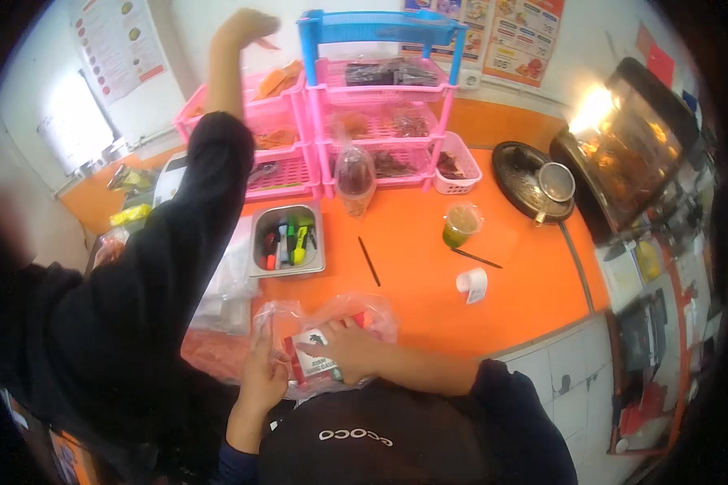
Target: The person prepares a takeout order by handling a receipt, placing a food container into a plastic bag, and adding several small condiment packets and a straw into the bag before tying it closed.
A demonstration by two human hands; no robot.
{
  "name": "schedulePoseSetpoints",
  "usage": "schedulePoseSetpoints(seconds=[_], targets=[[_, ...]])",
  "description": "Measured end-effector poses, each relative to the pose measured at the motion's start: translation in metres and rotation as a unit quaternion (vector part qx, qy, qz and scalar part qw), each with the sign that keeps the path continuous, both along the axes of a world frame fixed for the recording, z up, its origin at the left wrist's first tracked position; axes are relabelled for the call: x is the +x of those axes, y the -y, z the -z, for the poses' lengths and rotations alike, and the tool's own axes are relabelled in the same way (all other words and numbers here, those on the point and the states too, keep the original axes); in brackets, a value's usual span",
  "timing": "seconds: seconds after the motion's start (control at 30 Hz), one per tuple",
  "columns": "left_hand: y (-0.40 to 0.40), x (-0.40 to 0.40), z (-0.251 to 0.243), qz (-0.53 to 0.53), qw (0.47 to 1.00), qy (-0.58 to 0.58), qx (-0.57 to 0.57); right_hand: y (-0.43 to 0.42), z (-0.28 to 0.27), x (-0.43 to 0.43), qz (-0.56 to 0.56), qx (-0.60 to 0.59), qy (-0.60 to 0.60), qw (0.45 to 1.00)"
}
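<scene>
Just in front of me, a thin translucent pink plastic bag (385, 315) lies at the orange table's near edge. Inside it is a red and white printed food box (310, 361) that bears writing. My left hand (264, 376) grips the bag's left side, its fingers partly lost in the plastic. My right hand (353, 350) reaches into the bag's mouth and lies over the box, fingers spread on its top and right side. Under my right palm the box is hidden.
A co-worker's black sleeve (218, 157) crosses close on my left, the hand raised above pink racks (376, 142). Around the orange table (412, 279) stand a steel tray of markers (287, 239), a sealed cup (461, 224), a paper roll (470, 284) and a black lid (512, 176).
</scene>
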State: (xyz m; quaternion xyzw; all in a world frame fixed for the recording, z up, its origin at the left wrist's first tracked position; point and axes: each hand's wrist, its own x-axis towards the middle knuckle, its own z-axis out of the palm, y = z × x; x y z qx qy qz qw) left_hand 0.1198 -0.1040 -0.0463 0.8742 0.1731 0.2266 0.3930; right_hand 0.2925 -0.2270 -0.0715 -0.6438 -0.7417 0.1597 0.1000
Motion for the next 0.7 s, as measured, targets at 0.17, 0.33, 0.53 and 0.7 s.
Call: schedulePoseSetpoints(seconds=[0.17,0.33,0.53,0.7], targets=[[-0.015,-0.020,0.009,-0.113,0.993,0.021,0.032,0.041,0.000,0.045,-0.033,0.367,-0.205,0.907],[-0.001,0.001,0.004,-0.120,0.984,0.131,0.033,0.178,0.076,0.192,0.703,0.387,-0.052,0.594],[-0.014,0.014,0.005,-0.119,0.988,0.082,0.057,0.188,0.072,0.190,0.651,0.404,-0.096,0.635],[-0.030,0.001,-0.021,-0.146,0.972,0.021,0.183,0.127,0.070,0.071,0.158,0.163,-0.050,0.973]])
